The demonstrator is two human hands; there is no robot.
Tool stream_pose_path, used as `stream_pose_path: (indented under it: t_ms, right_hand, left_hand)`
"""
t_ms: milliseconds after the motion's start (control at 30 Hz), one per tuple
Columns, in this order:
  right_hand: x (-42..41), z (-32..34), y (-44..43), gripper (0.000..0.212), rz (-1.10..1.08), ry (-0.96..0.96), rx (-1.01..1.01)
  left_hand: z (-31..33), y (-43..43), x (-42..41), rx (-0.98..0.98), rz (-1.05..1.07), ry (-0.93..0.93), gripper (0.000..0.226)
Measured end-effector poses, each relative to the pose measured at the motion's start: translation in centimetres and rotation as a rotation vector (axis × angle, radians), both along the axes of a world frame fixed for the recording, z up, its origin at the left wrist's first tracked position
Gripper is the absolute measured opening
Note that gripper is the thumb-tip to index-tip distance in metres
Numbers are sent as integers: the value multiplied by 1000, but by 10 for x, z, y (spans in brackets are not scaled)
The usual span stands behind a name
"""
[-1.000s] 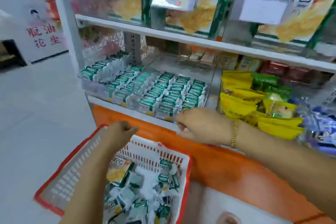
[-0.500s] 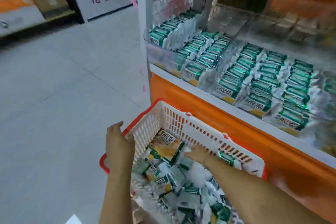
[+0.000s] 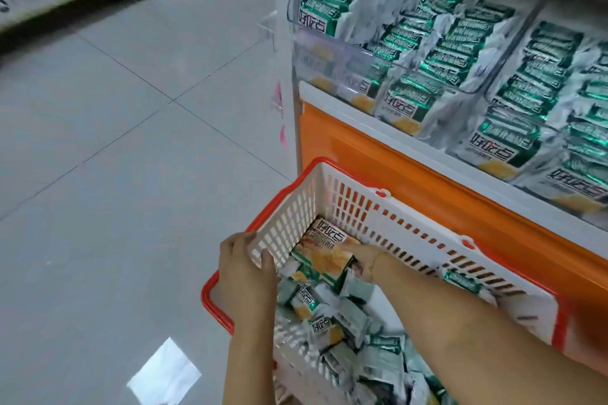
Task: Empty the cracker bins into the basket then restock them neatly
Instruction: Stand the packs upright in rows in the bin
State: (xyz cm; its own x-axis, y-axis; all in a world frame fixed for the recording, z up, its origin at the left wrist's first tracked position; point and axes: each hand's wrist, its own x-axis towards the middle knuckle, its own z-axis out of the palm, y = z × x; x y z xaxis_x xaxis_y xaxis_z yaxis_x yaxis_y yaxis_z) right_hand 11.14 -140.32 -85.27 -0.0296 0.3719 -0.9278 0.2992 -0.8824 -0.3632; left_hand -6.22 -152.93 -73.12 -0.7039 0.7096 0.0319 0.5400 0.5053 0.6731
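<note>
Packets (image 3: 496, 148) read 好吃点 — bins (image 3: 329, 52); basket (image 3: 329, 194) alike.

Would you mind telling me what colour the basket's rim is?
Red; the basket rim shows best in the head view.

The basket (image 3: 362, 207) sat in front of and below the cracker bins (image 3: 316, 52), its far wall close to the shelf base (image 3: 427, 181). Inside it lay a heap of cracker packets (image 3: 329, 329), with a cracker box (image 3: 324, 253) on top near its far left corner. The left hand (image 3: 245, 276) gripped the basket's left wall; the right hand (image 3: 358, 260) was inside, against the box's right edge. Floor (image 3: 115, 174) spread to the basket's left
</note>
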Motion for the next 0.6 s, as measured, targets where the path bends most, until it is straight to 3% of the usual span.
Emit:
stream_pose_path:
  t_ms: [100,200,367,533,600]
  right_hand:
    - [-4,8,-7,71,112,31,30]
    - [-6,8,-15,79,6,34,91]
    - [-20,41,-27,74,-56,77,193]
    - [-30,70,-45,74,-69,92,162]
    - [-19,90,-57,56,-78,118,143]
  left_hand:
    - [2,0,1,-17,-7,-31,32]
    - [7,-3,2,-42,-54,-84,36]
    - [16,-12,-2,-141,-158,-127,44]
    - [33,-17,-1,-198,-136,-233,47]
    - [40,-18,3,-213,-102,-305,49]
